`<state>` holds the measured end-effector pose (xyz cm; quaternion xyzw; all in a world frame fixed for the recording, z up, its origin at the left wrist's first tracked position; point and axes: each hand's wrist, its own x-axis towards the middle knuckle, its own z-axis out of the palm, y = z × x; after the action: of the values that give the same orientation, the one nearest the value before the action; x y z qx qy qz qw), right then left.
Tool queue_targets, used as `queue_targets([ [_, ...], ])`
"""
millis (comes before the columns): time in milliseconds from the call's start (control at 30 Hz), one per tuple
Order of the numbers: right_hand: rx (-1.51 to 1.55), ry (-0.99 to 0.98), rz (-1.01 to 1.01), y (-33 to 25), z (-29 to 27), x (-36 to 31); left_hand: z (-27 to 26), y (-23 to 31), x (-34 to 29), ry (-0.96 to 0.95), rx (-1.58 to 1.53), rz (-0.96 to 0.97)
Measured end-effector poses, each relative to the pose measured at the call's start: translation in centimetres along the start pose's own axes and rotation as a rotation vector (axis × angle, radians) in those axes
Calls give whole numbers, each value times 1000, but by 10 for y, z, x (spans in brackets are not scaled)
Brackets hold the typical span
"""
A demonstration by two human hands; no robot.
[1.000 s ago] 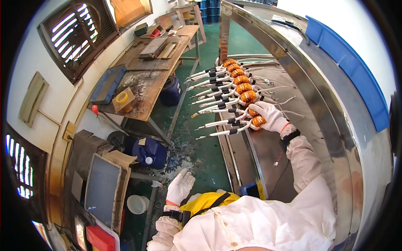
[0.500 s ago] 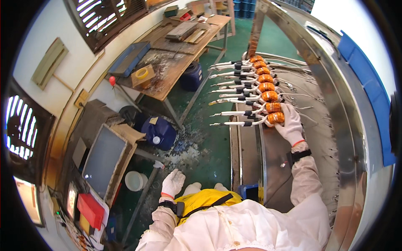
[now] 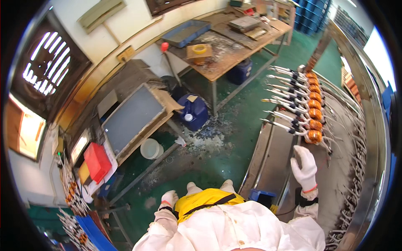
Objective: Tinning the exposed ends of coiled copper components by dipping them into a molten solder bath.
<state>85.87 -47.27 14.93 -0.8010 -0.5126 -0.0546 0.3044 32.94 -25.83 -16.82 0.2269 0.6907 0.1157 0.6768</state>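
Note:
A row of several orange-wrapped ring coils (image 3: 315, 103) with white-sleeved leads and black bands stands on the long metal bench (image 3: 274, 157) at the right. My right hand (image 3: 304, 168), in a white glove, is just nearer than the closest coil (image 3: 314, 136). It is apart from that coil, its thumb and fingers parted and nothing between them. Low down beside my yellow apron (image 3: 201, 203) hangs my left hand (image 3: 169, 197), also gloved. Its fingers are loosely bent and partly foreshortened, with no object visible in them.
Many white leads (image 3: 354, 188) line the bench's right side beside a metal frame (image 3: 379, 138). A blue bin (image 3: 261, 195) sits at its near end. A wooden worktable (image 3: 230, 48), blue drum (image 3: 193, 112), white bucket (image 3: 151, 149) and red box (image 3: 98, 162) stand leftward.
My right hand has let go of the nearest coil and drawn back toward me. The view has turned left, so the coils appear farther right. My left hand has lowered beside the apron.

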Motion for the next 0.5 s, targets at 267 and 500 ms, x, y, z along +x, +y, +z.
queue_targets([
  [267, 43, -47, -223, -96, 45, 21, 28, 48, -49, -206, 194, 162],
  [500, 289, -359, -451, -210, 146, 24, -91, 5, -22, 93, 65, 181],
])
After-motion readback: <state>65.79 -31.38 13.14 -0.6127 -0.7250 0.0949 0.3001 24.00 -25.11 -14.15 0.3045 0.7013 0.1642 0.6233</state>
